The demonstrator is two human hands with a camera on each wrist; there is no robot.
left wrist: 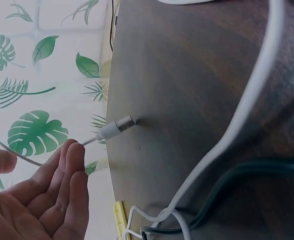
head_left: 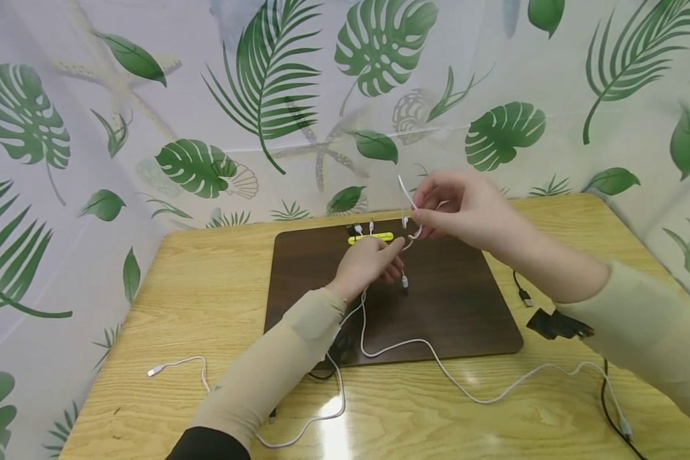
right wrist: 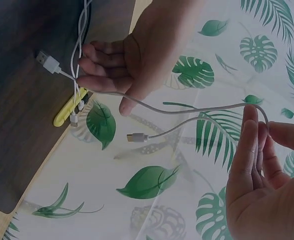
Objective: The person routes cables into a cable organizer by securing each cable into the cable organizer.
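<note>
In the right wrist view, the right hand (right wrist: pixel 269 187) (cut off by the frame) pinches a white cable (right wrist: pixel 186 111) between thumb and fingers; the left hand (right wrist: pixel 139 57), fingers loosely extended and thumb apart, carries it near the dark board (right wrist: pixel 17 135). The left wrist view hides part of the cable behind those fingers, its plug (left wrist: pixel 116 128) showing over the board. Only the head view shows another white plug (head_left: pixel 156 370) left of the board; a dark object (head_left: pixel 340 346) at the board's near edge is unclear.

We cannot tell home from studio: leaf-print sheeting (head_left: pixel 322 115) screens the wooden table (head_left: pixel 218 287) far, left and right.
</note>
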